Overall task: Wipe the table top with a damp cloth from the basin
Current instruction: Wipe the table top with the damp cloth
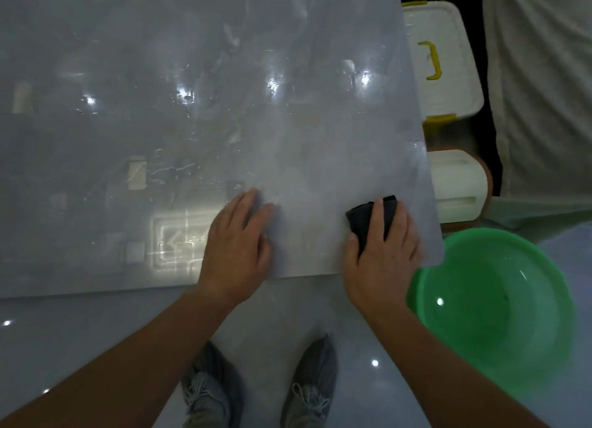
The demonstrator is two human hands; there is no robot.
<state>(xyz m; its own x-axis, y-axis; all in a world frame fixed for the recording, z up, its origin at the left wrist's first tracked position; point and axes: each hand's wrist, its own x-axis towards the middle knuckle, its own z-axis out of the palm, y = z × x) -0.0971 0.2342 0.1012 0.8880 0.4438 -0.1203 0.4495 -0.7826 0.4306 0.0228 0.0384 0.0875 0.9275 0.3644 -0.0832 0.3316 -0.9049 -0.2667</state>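
Right hand [381, 254] pressing dark cloth [368, 222], long axis pointing away

a: what sits past the far right edge?
b: a white lidded box [443, 62] with yellow handle and clips, a white block [458, 184] just nearer.
a: and below?
b: grey laced shoes [315, 392] on glossy floor [80, 331].

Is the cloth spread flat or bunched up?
Bunched: the dark cloth shows as a compact wad under the right hand, pressed on the table.
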